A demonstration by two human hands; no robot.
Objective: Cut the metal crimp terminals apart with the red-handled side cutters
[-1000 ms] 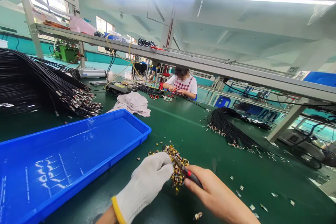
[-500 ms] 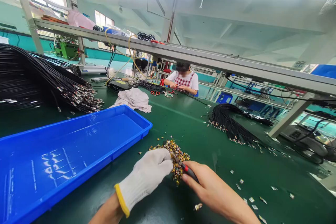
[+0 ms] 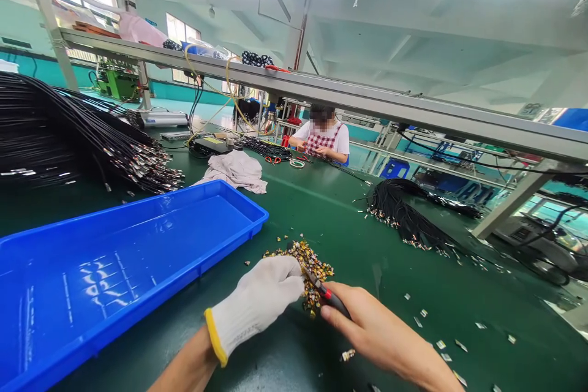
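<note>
Your pliers (image 3: 321,288) have their tip right by the fingertips of your gloved L hand (image 3: 266,288), over the pile of shiny little bits (image 3: 316,263) on the green bench (image 3: 358,263). Your L fingers are pinched together; can't tell if a bit's in them, b/c it's too small. Your bare R hand (image 3: 362,312) is wrapped round the pliers' handles; can't tell how hard they're squeezed. Not much changed in the last sec: your view tipped down a bit, but both hands stayed by the pile. So it's prob. the same step, not done yet. The blue tray (image 3: 174,233) is on your L, its R near corner closest to the pile. Loose bits (image 3: 441,344) lie toward the bench's R edge. Past the tray's far R corner there's a crumpled cloth (image 3: 236,173), and a co-worker (image 3: 328,138) sits at the bench's far edge.
</note>
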